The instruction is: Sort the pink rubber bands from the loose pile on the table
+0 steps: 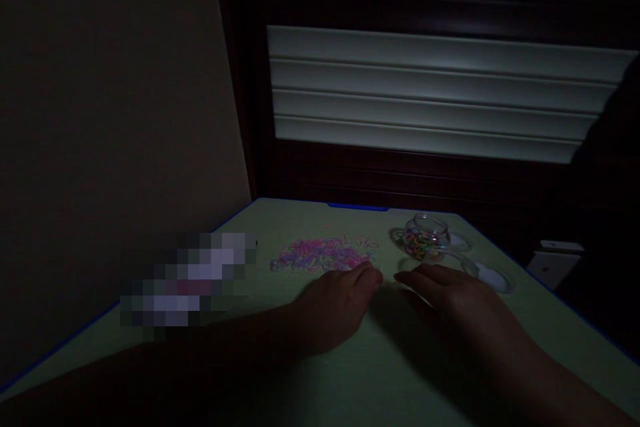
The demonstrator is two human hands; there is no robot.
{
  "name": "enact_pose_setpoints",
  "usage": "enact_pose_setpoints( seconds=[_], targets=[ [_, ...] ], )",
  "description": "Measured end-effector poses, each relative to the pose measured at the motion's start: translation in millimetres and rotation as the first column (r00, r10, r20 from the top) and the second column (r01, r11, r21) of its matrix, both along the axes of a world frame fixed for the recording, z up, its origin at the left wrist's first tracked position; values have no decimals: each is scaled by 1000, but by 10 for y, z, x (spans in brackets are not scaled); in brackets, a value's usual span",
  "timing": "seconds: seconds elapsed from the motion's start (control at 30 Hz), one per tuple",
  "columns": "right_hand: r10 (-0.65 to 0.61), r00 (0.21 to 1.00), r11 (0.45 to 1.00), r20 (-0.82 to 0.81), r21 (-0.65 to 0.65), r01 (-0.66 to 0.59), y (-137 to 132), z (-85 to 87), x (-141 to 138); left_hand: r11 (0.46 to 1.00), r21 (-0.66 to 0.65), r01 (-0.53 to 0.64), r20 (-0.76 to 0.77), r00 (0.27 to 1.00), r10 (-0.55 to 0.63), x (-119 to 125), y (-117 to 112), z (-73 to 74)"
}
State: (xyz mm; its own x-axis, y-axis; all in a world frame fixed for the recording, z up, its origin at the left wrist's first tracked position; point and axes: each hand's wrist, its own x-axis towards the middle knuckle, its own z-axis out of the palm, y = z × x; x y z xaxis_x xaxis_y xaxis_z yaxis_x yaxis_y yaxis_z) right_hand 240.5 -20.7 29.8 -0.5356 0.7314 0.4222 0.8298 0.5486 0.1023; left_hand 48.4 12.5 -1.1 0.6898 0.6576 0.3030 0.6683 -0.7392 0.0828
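Note:
The scene is dim. A loose pile of small pink and purple rubber bands lies on a pale green table. My left hand rests palm down just in front of the pile, its fingertips drawn together at the pile's near right edge. My right hand lies beside it, fingers stretched toward the left, flat on the table. A small clear jar with several coloured bands inside stands just behind my right hand.
A clear round lid lies right of the jar. A blurred-out patch covers something at the table's left. The table has a blue edge; a wall stands left, a shuttered window behind. A small white object sits beyond the right edge.

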Motion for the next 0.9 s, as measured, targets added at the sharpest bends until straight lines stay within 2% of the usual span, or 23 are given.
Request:
enact_pose_setpoints(
  seconds=[0.43,0.73,0.9],
  targets=[
    [-22,1000,997,5,-80,22,-34,33,-30,1000,-3,0,-12,1000,0,9,-20,36],
    [-25,997,993,-70,-121,16,-36,22,-34,998,-2,60,72,996,-60,5,-53,69],
    [-20,996,990,-91,-139,8,-47,11,-30,998,18,58,36,998,-58,2,-32,44]
  ],
)
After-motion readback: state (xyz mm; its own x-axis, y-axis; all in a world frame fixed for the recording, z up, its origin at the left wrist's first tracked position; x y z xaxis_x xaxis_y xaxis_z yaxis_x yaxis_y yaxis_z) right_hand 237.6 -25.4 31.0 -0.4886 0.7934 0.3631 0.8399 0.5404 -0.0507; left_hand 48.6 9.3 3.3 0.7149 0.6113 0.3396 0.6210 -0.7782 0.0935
